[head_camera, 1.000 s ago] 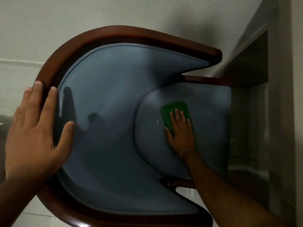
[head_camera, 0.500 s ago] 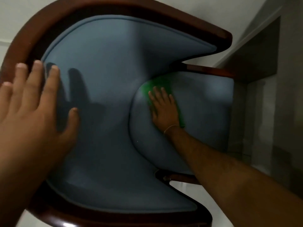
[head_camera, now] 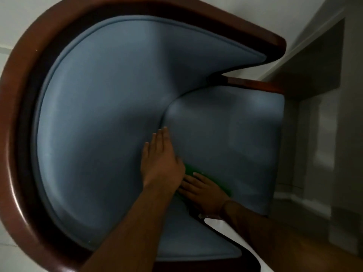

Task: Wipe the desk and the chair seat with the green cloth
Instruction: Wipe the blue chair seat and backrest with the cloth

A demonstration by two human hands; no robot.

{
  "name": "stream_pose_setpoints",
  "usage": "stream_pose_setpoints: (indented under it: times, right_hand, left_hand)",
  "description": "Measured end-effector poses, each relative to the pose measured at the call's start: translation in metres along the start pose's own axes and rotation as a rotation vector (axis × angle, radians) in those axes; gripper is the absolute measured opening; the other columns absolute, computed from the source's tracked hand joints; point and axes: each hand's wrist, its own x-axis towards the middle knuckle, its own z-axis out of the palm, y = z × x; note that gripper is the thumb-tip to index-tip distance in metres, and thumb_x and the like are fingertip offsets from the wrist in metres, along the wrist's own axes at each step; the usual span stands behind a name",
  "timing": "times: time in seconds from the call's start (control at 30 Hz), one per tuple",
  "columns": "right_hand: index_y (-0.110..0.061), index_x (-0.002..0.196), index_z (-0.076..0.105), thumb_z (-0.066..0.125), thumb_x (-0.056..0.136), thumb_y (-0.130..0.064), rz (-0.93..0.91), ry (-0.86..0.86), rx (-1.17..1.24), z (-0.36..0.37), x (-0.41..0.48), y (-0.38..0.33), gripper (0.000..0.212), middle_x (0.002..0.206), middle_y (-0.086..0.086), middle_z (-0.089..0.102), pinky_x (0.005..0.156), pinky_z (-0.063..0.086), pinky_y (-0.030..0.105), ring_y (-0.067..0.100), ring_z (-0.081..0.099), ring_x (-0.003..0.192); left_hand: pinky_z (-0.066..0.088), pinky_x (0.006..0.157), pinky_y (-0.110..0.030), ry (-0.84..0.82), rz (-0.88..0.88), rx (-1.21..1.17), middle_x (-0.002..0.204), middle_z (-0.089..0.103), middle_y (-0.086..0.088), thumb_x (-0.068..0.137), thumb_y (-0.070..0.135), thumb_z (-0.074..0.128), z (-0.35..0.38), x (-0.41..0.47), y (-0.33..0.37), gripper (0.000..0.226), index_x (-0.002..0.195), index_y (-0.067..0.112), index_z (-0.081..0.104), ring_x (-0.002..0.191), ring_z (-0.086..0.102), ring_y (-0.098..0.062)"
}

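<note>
Hands of the person are both down in the chair, seen from above. The right hand (head_camera: pixel 204 190) lies flat, palm down, on the green cloth (head_camera: pixel 209 178) and presses it against the blue padded chair seat (head_camera: pixel 225 138). The fingers of this hand are stretched out, not curled, so the cloth is held under the palm and not pinched. Only a narrow strip of the cloth shows, beyond the fingertips and along the far edge of the hand; the other part is hidden under the hand. The cloth is at the near left part of the seat, close to the line where the seat meets the curved blue padded backrest (head_camera: pixel 102 118). A thin band (head_camera: pixel 225 205) is around the right wrist.

The left hand (head_camera: pixel 161 163) is open too, with the fingers straight and close together. It rests flat on the backrest padding, just at the seam with the seat, and it holds nothing. Its fingertips point away from the person along the seam. The left hand partly covers the fingers of the right hand in this view, and I cannot tell if the two hands touch.

A dark brown wooden frame (head_camera: pixel 13 154) goes around the backrest in a wide curve. The chair stands on a pale floor (head_camera: pixel 222 228). At the right side is a grey desk (head_camera: pixel 306 61), partly in shadow.
</note>
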Motion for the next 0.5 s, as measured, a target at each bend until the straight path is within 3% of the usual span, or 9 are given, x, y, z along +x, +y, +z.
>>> stream_pose_setpoints:
  times: [0.03,0.07,0.13,0.2,0.4,0.5]
  right_hand:
    - [-0.017,0.168,-0.005,0.091,0.045,-0.063,-0.015,-0.011,0.035,-0.002,0.005,0.001,0.163,0.177,0.004,-0.011,0.131,0.0,0.048,0.028,-0.012,0.163]
    - [-0.015,0.168,0.008,0.09,0.053,-0.059,-0.013,0.017,0.086,-0.005,0.011,0.001,0.148,0.177,0.004,0.003,0.13,0.011,0.051,0.028,0.0,0.163]
    - [-0.015,0.16,0.037,0.075,0.084,-0.043,0.012,0.139,0.192,-0.016,0.027,0.005,0.09,0.17,0.004,0.028,0.125,0.031,0.054,0.027,0.021,0.159]
    - [-0.018,0.157,0.047,0.058,0.098,-0.033,0.048,0.134,0.256,-0.033,0.052,0.021,0.062,0.17,0.004,0.036,0.126,0.032,0.051,0.027,0.028,0.159]
    - [-0.018,0.162,0.039,0.042,0.096,-0.028,0.158,0.092,0.247,-0.078,0.118,0.114,0.067,0.171,0.006,0.033,0.129,0.011,0.044,0.03,0.027,0.16]
    - [-0.019,0.163,0.035,0.048,0.093,-0.023,0.302,0.101,0.218,-0.085,0.116,0.156,0.072,0.173,0.004,0.029,0.128,0.015,0.045,0.03,0.023,0.161]
  left_hand:
    - [-0.002,0.138,-0.04,0.001,-0.034,-0.022,0.186,-0.002,-0.008,0.106,0.028,0.047,0.004,-0.002,-0.002,0.091,0.174,0.01,-0.009,0.173,0.0,-0.022]
    - [-0.002,0.138,-0.04,-0.005,-0.069,-0.041,0.185,-0.001,-0.009,0.106,0.026,0.048,0.008,-0.005,-0.007,0.091,0.175,0.009,-0.009,0.173,0.001,-0.023]
    - [0.0,0.139,-0.039,-0.019,-0.118,-0.036,0.185,0.0,-0.011,0.107,0.024,0.047,0.017,-0.011,-0.016,0.09,0.174,0.007,-0.01,0.173,0.003,-0.024]
    - [0.0,0.139,-0.038,-0.012,-0.116,0.014,0.185,-0.003,-0.011,0.107,0.025,0.046,0.024,-0.014,-0.021,0.09,0.173,0.006,-0.012,0.173,0.002,-0.024]
    - [0.0,0.139,-0.039,-0.001,-0.146,-0.029,0.185,-0.004,-0.01,0.108,0.024,0.041,0.027,-0.013,-0.016,0.086,0.173,0.006,-0.012,0.173,0.002,-0.023]
    - [0.0,0.139,-0.041,0.001,-0.16,-0.025,0.185,-0.004,-0.01,0.108,0.024,0.042,0.029,-0.012,-0.012,0.087,0.174,0.006,-0.011,0.173,0.001,-0.023]
